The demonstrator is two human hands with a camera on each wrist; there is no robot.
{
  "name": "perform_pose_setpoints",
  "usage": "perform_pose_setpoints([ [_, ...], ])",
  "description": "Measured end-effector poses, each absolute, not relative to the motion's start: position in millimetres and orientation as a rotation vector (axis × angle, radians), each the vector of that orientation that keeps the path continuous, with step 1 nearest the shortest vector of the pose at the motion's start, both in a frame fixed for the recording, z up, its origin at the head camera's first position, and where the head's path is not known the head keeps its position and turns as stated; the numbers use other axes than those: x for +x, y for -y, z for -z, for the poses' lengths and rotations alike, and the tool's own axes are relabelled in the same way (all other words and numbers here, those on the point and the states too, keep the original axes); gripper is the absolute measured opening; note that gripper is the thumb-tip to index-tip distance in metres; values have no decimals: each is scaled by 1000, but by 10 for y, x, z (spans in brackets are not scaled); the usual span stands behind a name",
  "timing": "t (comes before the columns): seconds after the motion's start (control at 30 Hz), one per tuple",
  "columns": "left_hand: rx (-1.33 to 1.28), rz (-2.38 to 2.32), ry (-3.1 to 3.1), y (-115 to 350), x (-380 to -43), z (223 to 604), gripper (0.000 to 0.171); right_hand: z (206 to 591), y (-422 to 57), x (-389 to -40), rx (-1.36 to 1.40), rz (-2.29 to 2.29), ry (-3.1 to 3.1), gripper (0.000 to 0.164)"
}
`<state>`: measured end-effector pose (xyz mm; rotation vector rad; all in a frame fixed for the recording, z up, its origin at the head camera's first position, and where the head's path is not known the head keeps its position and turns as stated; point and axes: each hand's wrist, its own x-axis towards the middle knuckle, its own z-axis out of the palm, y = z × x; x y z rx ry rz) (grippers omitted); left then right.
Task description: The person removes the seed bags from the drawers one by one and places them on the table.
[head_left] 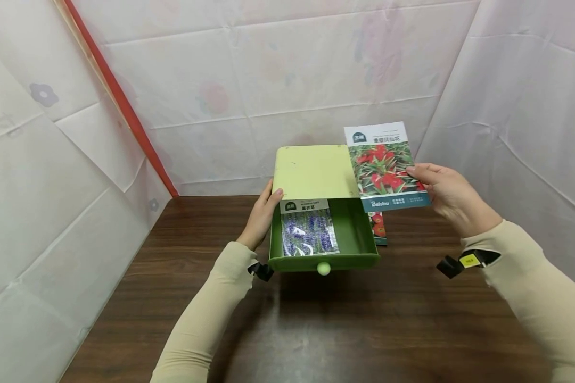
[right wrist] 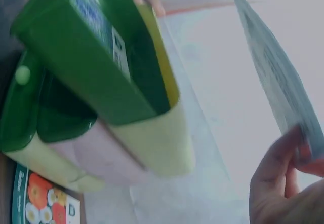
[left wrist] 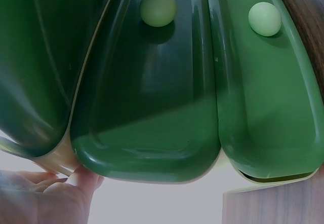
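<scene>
Between thumb and fingers, my right hand (head_left: 452,199) pinches a flower seed packet (head_left: 383,173) by its right edge. Red flowers and green leaves are printed on it; it is raised beside the top right of a green drawer unit (head_left: 316,169). The unit's top drawer (head_left: 356,234) is pulled out, and a seed packet with purple flowers (head_left: 309,231) lies in its left part. My left hand (head_left: 261,215) rests against the unit's left side, thumb near the top front edge. In the right wrist view, the held packet (right wrist: 278,77) appears nearly edge-on.
Another seed packet with orange-red flowers (right wrist: 45,196) lies on the table by the unit's right side. Two lower drawers with round knobs (left wrist: 158,8) are pushed in. The dark wooden table (head_left: 364,330) meets cloth-covered walls (head_left: 278,69) behind and at the sides.
</scene>
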<state>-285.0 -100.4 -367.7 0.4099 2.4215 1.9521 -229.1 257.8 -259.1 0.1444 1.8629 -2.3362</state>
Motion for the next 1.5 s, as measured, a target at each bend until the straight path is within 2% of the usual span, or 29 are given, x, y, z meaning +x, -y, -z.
perform_pose_setpoints([
  [0.07, 406, -1950, -2417, 1007, -2848, 3677, 72, 2630, -2641, -2342, 199, 2372, -1836, 19],
  [0.23, 400, -1947, -2411, 1010, -2855, 3682, 73, 2739, -2780, -2453, 353, 2469, -1762, 63],
  [0.3, 400, -1943, -2412, 1011, -2861, 3681, 72, 2796, -2829, -2500, 412, 2498, -1767, 72],
  [0.37, 399, -1936, -2420, 1010, -2869, 3682, 71, 2871, -2879, -2557, 475, 2524, -1791, 61],
  [0.5, 399, -1920, -2426, 1009, -2878, 3685, 71, 3053, -2987, -2675, 615, 2553, -1845, 22],
  [0.6, 395, -1923, -2423, 1001, -2872, 3678, 72, 3208, -3079, -2771, 726, 2545, -1902, 12],
  [0.83, 419, -1948, -2437, 984, -2838, 3671, 74, 3598, -3271, -2948, 931, 2486, -2077, 8],
  [1.13, 426, -1950, -2436, 983, -2831, 3680, 73, 4057, -3487, -3003, 1027, 2307, -2262, 5],
  [1.4, 428, -1934, -2410, 971, -2726, 3558, 69, 4467, -3643, -3070, 1024, 1920, -2494, 41],
  [1.5, 425, -1931, -2407, 957, -2662, 3485, 67, 4503, -3610, -3033, 1002, 1809, -2566, 46],
])
